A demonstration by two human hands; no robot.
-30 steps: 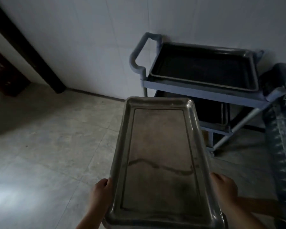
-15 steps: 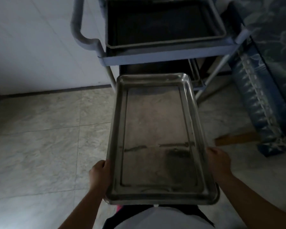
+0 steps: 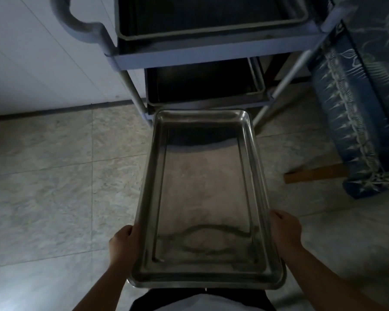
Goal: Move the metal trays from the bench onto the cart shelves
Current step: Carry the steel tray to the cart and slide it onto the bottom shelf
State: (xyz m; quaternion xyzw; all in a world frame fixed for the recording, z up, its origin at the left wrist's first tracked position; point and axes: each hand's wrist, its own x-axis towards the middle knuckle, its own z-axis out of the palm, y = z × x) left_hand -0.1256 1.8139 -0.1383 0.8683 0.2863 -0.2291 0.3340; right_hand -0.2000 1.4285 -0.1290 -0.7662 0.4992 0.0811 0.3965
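I have both hands on the metal tray (image 3: pixel 206 198), carrying it level above the tiled floor (image 3: pixel 54 187). My left hand (image 3: pixel 124 243) grips the near part of its left rim, fingers curled under the edge and thumb on top; my right hand (image 3: pixel 284 232) clamps the right rim the same way. Beyond my fingers, the tray's far edge sits just in front of the cart (image 3: pixel 211 55), about level with the lower shelf. That lower shelf carries a dark tray (image 3: pixel 202 86), and the top shelf carries another tray (image 3: pixel 211 16); the light is poor, so I cannot tell whether the far edge touches the cart. To the right of my right-hand fingers stands a blue patterned bundle (image 3: pixel 357 108), with a wooden strip (image 3: pixel 314 173) lying beside it on the floor.
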